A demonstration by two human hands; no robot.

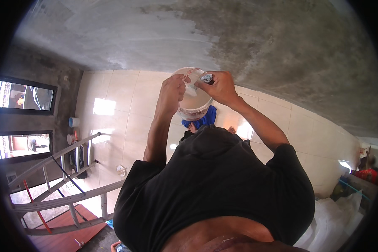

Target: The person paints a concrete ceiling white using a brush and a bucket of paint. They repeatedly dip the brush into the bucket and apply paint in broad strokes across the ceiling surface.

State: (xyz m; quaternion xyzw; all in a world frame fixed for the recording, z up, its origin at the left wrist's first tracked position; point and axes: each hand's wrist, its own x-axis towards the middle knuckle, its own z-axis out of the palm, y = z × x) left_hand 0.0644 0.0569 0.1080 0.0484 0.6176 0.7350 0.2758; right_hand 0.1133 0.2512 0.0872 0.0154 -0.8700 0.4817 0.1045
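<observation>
A white plastic bucket with reddish smears stands on a blue cloth in front of me, pale liquid inside. My left hand is at its left rim with curled fingers; what they hold, if anything, I cannot make out. My right hand, over the bucket's right side, is closed on a short tool with a silvery, dark end. A pale flat piece shows below it in the bucket; whether it joins the tool is unclear. My bare feet show below the bucket, either side of my dark shirt.
A grey plastered wall rises behind the bucket over a cream tiled floor. An aluminium ladder fills the lower left, near two windows, a small blue pail and a reddish board. White sacks lie at lower right.
</observation>
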